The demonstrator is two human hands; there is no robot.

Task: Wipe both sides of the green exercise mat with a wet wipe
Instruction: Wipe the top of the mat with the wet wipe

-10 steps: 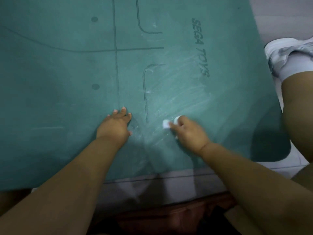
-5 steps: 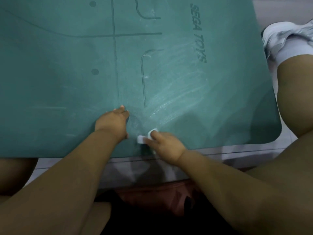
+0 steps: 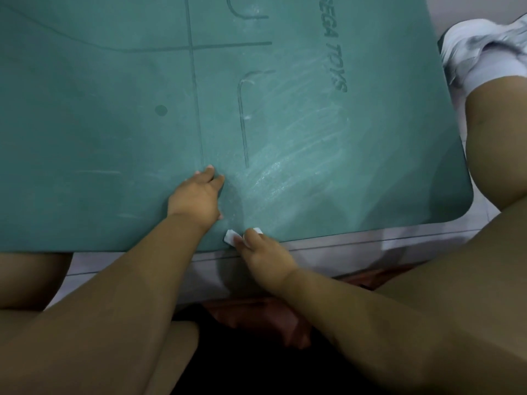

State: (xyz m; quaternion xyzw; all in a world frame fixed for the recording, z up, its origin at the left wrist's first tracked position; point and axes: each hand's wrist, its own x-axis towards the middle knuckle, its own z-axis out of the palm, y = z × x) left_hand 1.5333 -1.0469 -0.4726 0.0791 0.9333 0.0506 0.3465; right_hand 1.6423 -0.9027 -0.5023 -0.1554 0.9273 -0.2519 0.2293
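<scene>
Green mat (image 3: pixel 114 138): streaked wet.
Right hand (image 3: pixel 266 259): fingers pinching wet wipe (image 3: pixel 231 237) at near edge.
Left hand (image 3: pixel 196 196): flat, bracing.
Next: likely another stroke.

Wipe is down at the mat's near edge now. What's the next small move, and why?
Probably push the wipe back up the mat, a stroke further left. The right hand pinches it at the near edge, so this stroke has run out. Wet streaks show only to the right of the left hand, which presses the mat flat; the area to its left looks dry.
</scene>
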